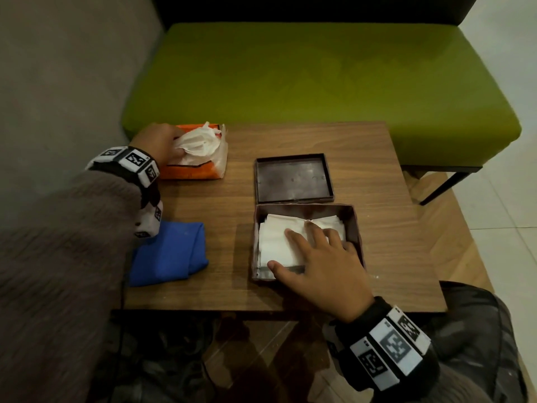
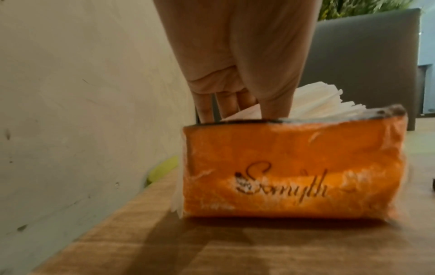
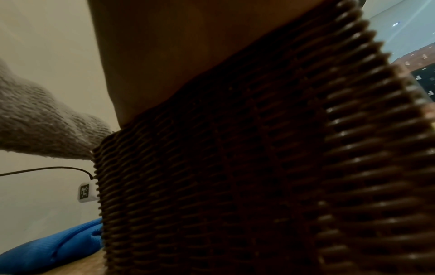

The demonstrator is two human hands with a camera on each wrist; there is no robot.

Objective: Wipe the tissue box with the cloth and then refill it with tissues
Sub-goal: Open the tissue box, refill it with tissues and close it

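The brown woven tissue box [image 1: 356, 225] stands open on the table's near right, and its lid [image 1: 293, 178] lies flat behind it. A stack of white tissues [image 1: 273, 245] sits inside the box. My right hand [image 1: 313, 251] presses on the stack with its fingers spread flat. The right wrist view is mostly filled by the box's woven wall [image 3: 235, 186]. At the far left my left hand [image 1: 171, 145] reaches into the orange tissue pack [image 1: 191, 171] and grips a bunch of tissues [image 1: 200, 142]. Its fingers [image 2: 226, 106] dip into the pack [image 2: 294, 167]. The folded blue cloth [image 1: 171, 254] lies at the near left.
The small wooden table [image 1: 377, 170] stands against a green bench [image 1: 319, 74] at the far side. A grey wall [image 1: 58, 82] runs along the left. The blue cloth [image 3: 47, 249] lies just left of the box. Tiled floor [image 1: 508, 228] lies to the right.
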